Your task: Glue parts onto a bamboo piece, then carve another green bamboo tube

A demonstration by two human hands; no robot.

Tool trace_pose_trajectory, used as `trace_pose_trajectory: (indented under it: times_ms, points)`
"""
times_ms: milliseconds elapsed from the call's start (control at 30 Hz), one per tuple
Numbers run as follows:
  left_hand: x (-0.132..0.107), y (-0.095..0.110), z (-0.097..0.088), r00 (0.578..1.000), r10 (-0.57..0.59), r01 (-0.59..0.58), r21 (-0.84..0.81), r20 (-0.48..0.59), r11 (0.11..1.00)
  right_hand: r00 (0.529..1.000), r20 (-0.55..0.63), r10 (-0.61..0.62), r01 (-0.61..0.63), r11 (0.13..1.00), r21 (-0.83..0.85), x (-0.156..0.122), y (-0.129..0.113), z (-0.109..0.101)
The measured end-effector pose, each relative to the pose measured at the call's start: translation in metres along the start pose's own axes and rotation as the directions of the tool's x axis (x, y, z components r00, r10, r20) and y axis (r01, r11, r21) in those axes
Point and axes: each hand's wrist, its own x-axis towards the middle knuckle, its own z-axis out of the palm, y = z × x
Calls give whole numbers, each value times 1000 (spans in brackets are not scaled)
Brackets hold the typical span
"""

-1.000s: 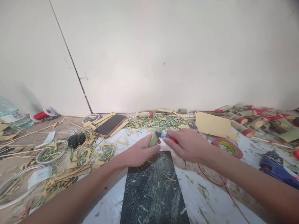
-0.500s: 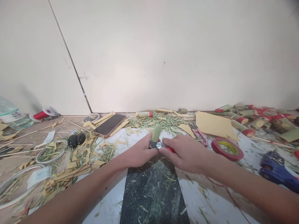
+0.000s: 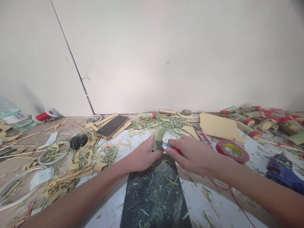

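Note:
A short green bamboo piece (image 3: 159, 134) is gripped by my left hand (image 3: 142, 154), its upper end pointing up and slightly right. My right hand (image 3: 185, 155) is closed round a knife (image 3: 165, 144) with a red handle and a metal front part. The knife's front end meets the bamboo's right side, close to my left thumb; the cutting edge is too small to make out. Both hands are above the far end of a dark, dusty board (image 3: 154, 196), which has shavings on it.
Red tape roll (image 3: 232, 151), scissors (image 3: 203, 134) and yellow card (image 3: 219, 127) lie right; a blue tool (image 3: 283, 171) is farther right. Bamboo pieces (image 3: 273, 122) are heaped by the wall. A phone (image 3: 112, 126), black earbuds-like object (image 3: 79, 141), rings (image 3: 54, 153) and shavings lie left.
The knife and my right hand have shifted slightly right against the bamboo. My left hand keeps its grip on the bamboo. The whole view has shifted a little.

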Motion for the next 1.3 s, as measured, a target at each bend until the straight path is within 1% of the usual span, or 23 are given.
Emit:
trace_pose_trajectory:
  times_ms: [67, 167, 233, 300, 400, 467, 533, 600, 667, 733, 767, 867, 967, 1033, 1100, 1200, 1300]
  points:
    - [0, 1, 1, 1000, -14, 14, 21, -8, 1000, 999, 31, -16, 16, 1000, -16, -1, -11, 6]
    - [0, 3, 0, 999, -33, 34, 57, -13, 998, 999, 35, -4, 6, 998, -61, 1, -12, 9]
    - [0, 3, 0, 1000, -24, 26, 68, -20, 997, 1000, 14, -13, 14, 996, -88, 3, -5, 7]
    - [-1, 3, -1, 999, -23, 25, 80, -24, 997, 1000, -19, 3, -4, 995, -98, 6, 7, 3]
    - [-3, 1, -2, 999, -35, 36, 103, -16, 994, 988, -112, 105, -113, 992, -64, 11, 26, -6]
    - [-3, 0, -1, 999, -39, 41, 103, -16, 994, 976, -155, 151, -157, 987, -28, 11, 31, -10]
    - [-3, 0, 0, 999, -38, 40, 93, -26, 995, 984, -125, 124, -127, 992, -15, 9, 26, -8]
    - [-2, 0, 1, 999, -38, 41, 87, -37, 995, 998, -48, 48, -49, 999, -20, 6, 14, -2]
    - [-2, 2, 1, 998, -45, 48, 85, -40, 995, 1000, 10, -8, 9, 999, -35, 3, 1, 5]
    - [-2, 3, 2, 998, -56, 59, 87, -41, 994, 1000, 23, -21, 22, 998, -61, 2, -6, 9]
    - [-2, 3, 1, 997, -61, 64, 91, -40, 994, 1000, 21, -18, 20, 997, -75, 2, -5, 9]
    - [-3, 3, 1, 996, -75, 79, 126, -36, 989, 1000, -22, 22, -24, 995, -101, 7, 9, 2]
    - [-4, 1, 2, 996, -81, 85, 156, -30, 984, 984, -124, 129, -139, 987, -76, 12, 26, -9]
    - [-5, -1, 2, 996, -78, 82, 148, -35, 986, 974, -162, 156, -166, 985, -54, 12, 29, -11]
    - [-5, -1, 3, 996, -81, 86, 136, -47, 987, 986, -131, 105, -113, 992, -54, 9, 22, -8]
    - [-5, 3, 3, 995, -81, 86, 102, -51, 991, 1000, -31, 0, -2, 997, -78, 4, 4, 2]
    - [-4, 7, 1, 999, -42, 43, 48, -31, 998, 999, 3, -33, 33, 994, -104, 3, -4, 7]
